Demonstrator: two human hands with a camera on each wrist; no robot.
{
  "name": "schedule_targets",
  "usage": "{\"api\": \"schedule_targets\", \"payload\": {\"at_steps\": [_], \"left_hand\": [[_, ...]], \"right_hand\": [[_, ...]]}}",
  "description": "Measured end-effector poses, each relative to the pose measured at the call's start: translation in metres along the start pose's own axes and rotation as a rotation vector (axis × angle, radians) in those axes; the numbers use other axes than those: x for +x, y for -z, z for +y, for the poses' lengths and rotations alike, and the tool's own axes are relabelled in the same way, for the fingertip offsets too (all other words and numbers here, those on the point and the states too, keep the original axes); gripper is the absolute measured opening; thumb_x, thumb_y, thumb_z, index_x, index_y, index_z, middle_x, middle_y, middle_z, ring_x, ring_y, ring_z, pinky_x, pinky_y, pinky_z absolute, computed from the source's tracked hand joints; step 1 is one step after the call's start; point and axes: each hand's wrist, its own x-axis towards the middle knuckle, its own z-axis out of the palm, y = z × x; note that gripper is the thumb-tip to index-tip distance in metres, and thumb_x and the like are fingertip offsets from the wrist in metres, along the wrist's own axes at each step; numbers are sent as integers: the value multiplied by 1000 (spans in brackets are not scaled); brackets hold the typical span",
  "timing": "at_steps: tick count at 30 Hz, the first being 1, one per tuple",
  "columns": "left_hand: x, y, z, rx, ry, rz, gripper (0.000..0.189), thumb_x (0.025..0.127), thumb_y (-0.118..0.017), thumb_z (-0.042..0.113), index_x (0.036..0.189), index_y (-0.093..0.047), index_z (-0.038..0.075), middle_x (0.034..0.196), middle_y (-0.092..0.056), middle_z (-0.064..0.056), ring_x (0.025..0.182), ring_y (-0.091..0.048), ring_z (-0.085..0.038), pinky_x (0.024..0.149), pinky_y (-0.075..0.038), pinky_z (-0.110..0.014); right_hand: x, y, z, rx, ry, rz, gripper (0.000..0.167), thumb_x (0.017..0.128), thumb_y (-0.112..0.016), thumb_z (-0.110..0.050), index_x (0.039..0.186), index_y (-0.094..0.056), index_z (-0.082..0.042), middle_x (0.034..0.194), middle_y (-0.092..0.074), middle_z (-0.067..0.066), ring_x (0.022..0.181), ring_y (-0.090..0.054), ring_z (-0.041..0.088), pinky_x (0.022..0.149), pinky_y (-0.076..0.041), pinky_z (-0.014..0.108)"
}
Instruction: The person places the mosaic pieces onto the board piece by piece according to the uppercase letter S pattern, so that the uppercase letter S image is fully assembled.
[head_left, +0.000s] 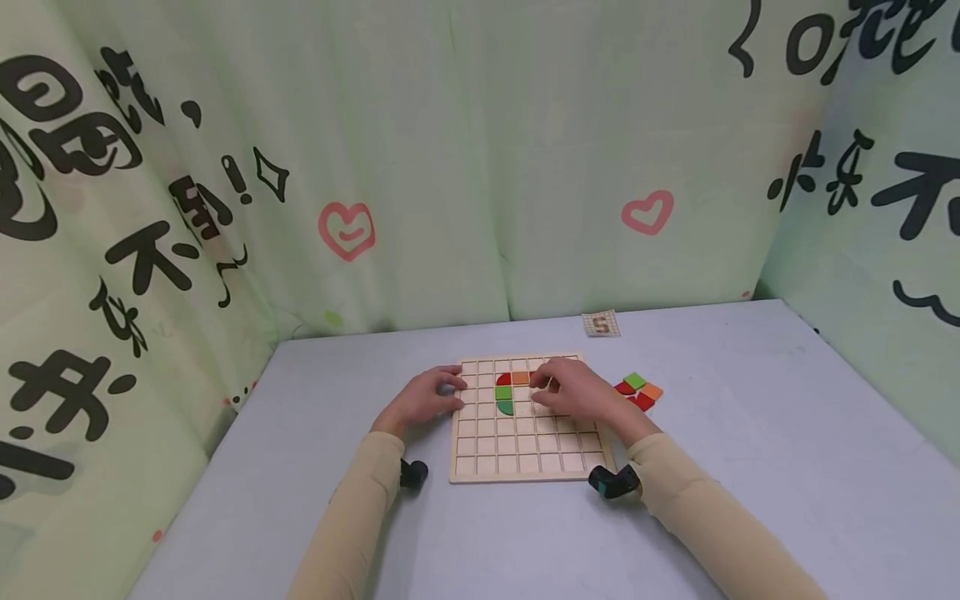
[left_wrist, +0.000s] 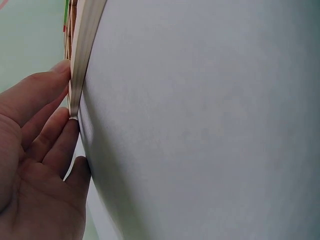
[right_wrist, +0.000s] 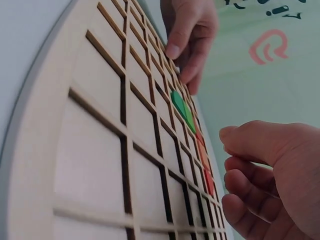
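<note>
A wooden grid board (head_left: 525, 478) lies on the table. Its upper cells hold a red rounded piece (head_left: 504, 379), an orange square (head_left: 520, 378), a light green square (head_left: 503, 392) and a dark green rounded piece (head_left: 505, 407). Another red piece (right_wrist: 208, 183) sits beside the orange one, mostly covered by my right hand in the head view. My left hand (head_left: 427, 395) touches the board's left rim with thumb and fingertips. Over the board hovers my right hand (head_left: 576, 389), fingers loosely bent. In the right wrist view nothing shows between its thumb and fingers.
Just right of the board lies a loose cluster of red, green and orange pieces (head_left: 635, 381). A small patterned card (head_left: 602, 323) lies near the table's back edge. Pale green curtains (head_left: 480, 167) with black writing and pink hearts surround the white table (head_left: 300, 467).
</note>
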Motion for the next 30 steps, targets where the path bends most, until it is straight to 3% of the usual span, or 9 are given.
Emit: {"api": "schedule_targets", "payload": {"at_steps": [12,24,30], "left_hand": [[-2,-1,-1,-6,19,2,26,86,-74,13,112,-71,9,147,-48,-2,143,-32,-26,117,-26,-43],[0,0,2,7,15,5,26,86,-74,14,112,-71,9,147,-48,-2,143,-31,-27,117,-25,-43],[0,0,1,3,19,3,25,87,-74,14,111,-71,9,147,-48,-2,143,-31,-27,117,-26,-44]], "right_hand": [[-31,23,27,-14,-85,107,24,91,-67,-16,110,-67,-1,97,-62,5,90,-58,21,80,-52,37],[-71,54,62,-78,-227,156,36,89,-70,-18,118,-64,4,109,-62,18,97,-58,31,82,-55,46],[-87,65,78,-120,-254,154,37,87,-71,-17,116,-64,5,107,-62,20,97,-58,35,82,-55,50]]}}
